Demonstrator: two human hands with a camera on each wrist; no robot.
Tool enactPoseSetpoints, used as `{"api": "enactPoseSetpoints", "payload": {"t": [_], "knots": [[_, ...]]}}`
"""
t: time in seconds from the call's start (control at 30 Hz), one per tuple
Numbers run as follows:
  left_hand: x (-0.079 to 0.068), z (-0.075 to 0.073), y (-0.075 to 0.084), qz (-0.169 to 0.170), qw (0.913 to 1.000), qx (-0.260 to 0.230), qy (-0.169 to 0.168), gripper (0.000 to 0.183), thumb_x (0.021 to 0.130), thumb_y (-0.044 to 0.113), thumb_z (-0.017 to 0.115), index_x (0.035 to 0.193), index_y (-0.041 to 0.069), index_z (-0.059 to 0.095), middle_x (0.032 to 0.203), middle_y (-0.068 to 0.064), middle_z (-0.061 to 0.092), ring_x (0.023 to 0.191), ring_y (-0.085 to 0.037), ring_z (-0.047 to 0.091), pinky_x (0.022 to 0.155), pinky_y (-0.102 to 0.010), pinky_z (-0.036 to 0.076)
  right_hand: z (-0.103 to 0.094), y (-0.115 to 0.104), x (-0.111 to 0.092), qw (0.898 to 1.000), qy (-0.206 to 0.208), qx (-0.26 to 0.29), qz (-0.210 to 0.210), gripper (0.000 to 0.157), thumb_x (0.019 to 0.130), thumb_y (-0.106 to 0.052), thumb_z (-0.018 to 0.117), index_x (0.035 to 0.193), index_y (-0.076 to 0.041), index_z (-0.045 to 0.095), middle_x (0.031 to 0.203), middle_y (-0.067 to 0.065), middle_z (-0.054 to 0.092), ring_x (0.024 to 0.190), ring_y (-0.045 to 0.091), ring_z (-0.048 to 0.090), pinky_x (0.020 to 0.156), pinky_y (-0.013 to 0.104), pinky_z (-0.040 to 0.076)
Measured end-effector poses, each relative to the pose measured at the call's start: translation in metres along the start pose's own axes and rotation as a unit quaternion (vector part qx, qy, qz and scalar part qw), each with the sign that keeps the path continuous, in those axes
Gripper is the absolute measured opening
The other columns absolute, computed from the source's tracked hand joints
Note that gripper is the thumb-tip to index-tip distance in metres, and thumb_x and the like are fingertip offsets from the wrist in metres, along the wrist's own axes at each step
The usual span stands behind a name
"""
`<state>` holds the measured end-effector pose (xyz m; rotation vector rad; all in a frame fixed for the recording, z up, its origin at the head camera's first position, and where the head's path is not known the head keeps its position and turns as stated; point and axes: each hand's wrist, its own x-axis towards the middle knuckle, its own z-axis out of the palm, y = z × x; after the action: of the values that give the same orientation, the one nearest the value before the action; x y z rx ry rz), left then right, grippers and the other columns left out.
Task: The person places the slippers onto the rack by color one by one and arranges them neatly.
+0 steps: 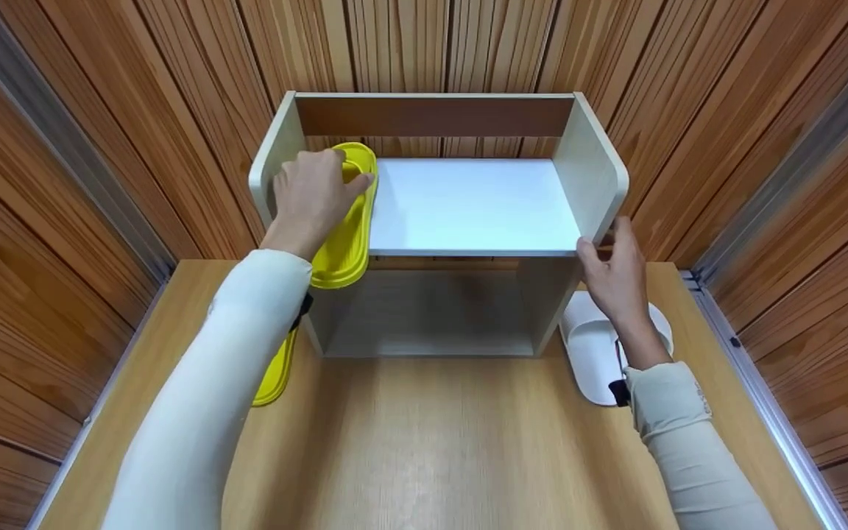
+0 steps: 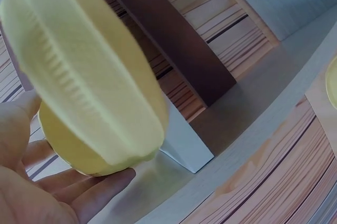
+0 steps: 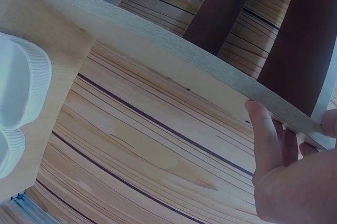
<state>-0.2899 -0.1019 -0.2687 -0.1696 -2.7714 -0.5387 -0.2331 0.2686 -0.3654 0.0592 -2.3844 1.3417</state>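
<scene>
Clearly, left fingers (image 2: 102,190) grip yellow slipper (image 1: 343,254) — ribbing (image 2: 63,80) left-wrist view only — right fingers (image 3: 265,139) pinch shelf (image 1: 475,210).

The yellow piece (image 1: 347,258) looks like smooth moulded plastic, softly shiny, with fine ribbing; the white pieces (image 1: 592,357) toward the worktop's right edge look like ribbed plastic too. The worktop (image 1: 409,456) shows smooth wood grain with a faint sheen. The shelf unit (image 1: 592,154) has pale, matt, wood-grained boards, a glossier white upper surface and a matt brown back strip (image 1: 431,116). Grained wood-look planks (image 1: 402,44) rise beyond the worktop's back edge; shiny metal trim (image 1: 770,419) lines its right edge. The sleeves (image 1: 188,412) are matt cloth.
</scene>
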Motion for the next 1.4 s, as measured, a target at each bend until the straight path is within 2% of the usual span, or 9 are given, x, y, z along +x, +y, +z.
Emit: {"api": "enactPoseSetpoints", "payload": {"t": [0.33, 0.57, 0.7, 0.9, 1.03, 1.13, 1.23, 1.3, 1.4], "knots": [[0.001, 0.001, -0.001, -0.002, 0.9998, 0.015, -0.01, 0.041, 0.099, 0.043, 0.063, 0.092, 0.003, 0.063, 0.066, -0.005, 0.042, 0.048, -0.02, 0.044, 0.048, -0.028, 0.038, 0.0, 0.001, -0.001, 1.0, 0.001, 0.0, -0.006, 0.047, 0.102, -0.02, 0.05, 0.142, 0.003, 0.038, 0.135, 0.025, 0.049, 0.117, 0.038, 0.053, 0.096, 0.061, 0.049], [-0.001, 0.001, -0.002, -0.008, 0.9995, 0.026, -0.018, 0.044, 0.099, 0.046, 0.061, 0.088, 0.004, 0.061, 0.067, -0.005, 0.042, 0.051, -0.021, 0.044, 0.05, -0.029, 0.035, 0.001, 0.002, -0.001, 1.0, -0.001, -0.001, -0.005, 0.047, 0.102, -0.019, 0.049, 0.142, 0.003, 0.038, 0.135, 0.025, 0.048, 0.116, 0.038, 0.053, 0.098, 0.061, 0.048], [-0.001, 0.0, -0.001, -0.008, 0.9996, 0.018, -0.019, 0.042, 0.1, 0.045, 0.061, 0.094, 0.003, 0.061, 0.069, -0.006, 0.043, 0.053, -0.021, 0.045, 0.051, -0.03, 0.035, 0.0, 0.002, -0.002, 1.0, -0.004, -0.001, 0.0, 0.047, 0.103, -0.019, 0.049, 0.143, 0.003, 0.036, 0.137, 0.025, 0.047, 0.118, 0.039, 0.053, 0.1, 0.061, 0.047], [-0.006, -0.002, -0.003, -0.008, 0.9999, 0.008, 0.0, 0.039, 0.1, 0.043, 0.061, 0.098, 0.004, 0.062, 0.071, -0.006, 0.043, 0.053, -0.021, 0.043, 0.05, -0.03, 0.034, 0.0, 0.0, 0.0, 1.0, -0.006, 0.002, 0.001, 0.048, 0.103, -0.02, 0.048, 0.143, 0.002, 0.036, 0.138, 0.025, 0.046, 0.119, 0.038, 0.052, 0.1, 0.06, 0.047], [-0.01, -0.001, -0.004, 0.0, 0.9998, -0.01, 0.017, 0.04, 0.1, 0.042, 0.061, 0.11, 0.003, 0.066, 0.075, -0.007, 0.045, 0.053, -0.021, 0.043, 0.051, -0.03, 0.035, 0.0, 0.0, 0.0, 1.0, -0.004, 0.006, 0.004, 0.049, 0.102, -0.022, 0.048, 0.144, 0.001, 0.036, 0.138, 0.024, 0.046, 0.12, 0.037, 0.051, 0.1, 0.059, 0.047], [-0.013, -0.003, -0.004, -0.004, 0.9996, -0.019, 0.021, 0.051, 0.1, 0.043, 0.062, 0.131, 0.003, 0.065, 0.088, -0.011, 0.055, 0.06, -0.023, 0.049, 0.055, -0.031, 0.039, 0.001, 0.0, 0.0, 1.0, -0.007, 0.009, 0.007, 0.051, 0.103, -0.025, 0.049, 0.145, 0.0, 0.035, 0.14, 0.022, 0.045, 0.121, 0.037, 0.052, 0.101, 0.058, 0.047], [-0.018, -0.004, -0.005, -0.006, 0.9993, -0.027, 0.025, 0.06, 0.099, 0.044, 0.062, 0.144, 0.005, 0.057, 0.109, -0.016, 0.063, 0.073, -0.028, 0.058, 0.065, -0.035, 0.049, 0.001, 0.0, -0.001, 1.0, -0.009, 0.014, 0.012, 0.053, 0.103, -0.028, 0.05, 0.146, -0.002, 0.034, 0.141, 0.021, 0.046, 0.121, 0.036, 0.053, 0.101, 0.057, 0.048], [-0.022, -0.005, -0.005, -0.001, 0.999, -0.038, 0.023, 0.061, 0.099, 0.044, 0.063, 0.146, 0.006, 0.054, 0.128, -0.021, 0.062, 0.09, -0.034, 0.065, 0.079, -0.041, 0.056, 0.001, 0.001, -0.001, 1.0, -0.008, 0.013, 0.012, 0.052, 0.103, -0.027, 0.05, 0.146, -0.001, 0.035, 0.141, 0.021, 0.046, 0.12, 0.037, 0.053, 0.101, 0.057, 0.048], [-0.032, -0.006, -0.006, 0.011, 0.9979, -0.059, 0.025, 0.063, 0.098, 0.044, 0.065, 0.147, 0.006, 0.053, 0.146, -0.025, 0.05, 0.12, -0.042, 0.059, 0.101, -0.052, 0.049, 0.002, 0.0, -0.001, 1.0, -0.007, 0.008, 0.015, 0.051, 0.103, -0.026, 0.05, 0.145, -0.001, 0.035, 0.141, 0.021, 0.046, 0.12, 0.037, 0.053, 0.101, 0.058, 0.048]]}}
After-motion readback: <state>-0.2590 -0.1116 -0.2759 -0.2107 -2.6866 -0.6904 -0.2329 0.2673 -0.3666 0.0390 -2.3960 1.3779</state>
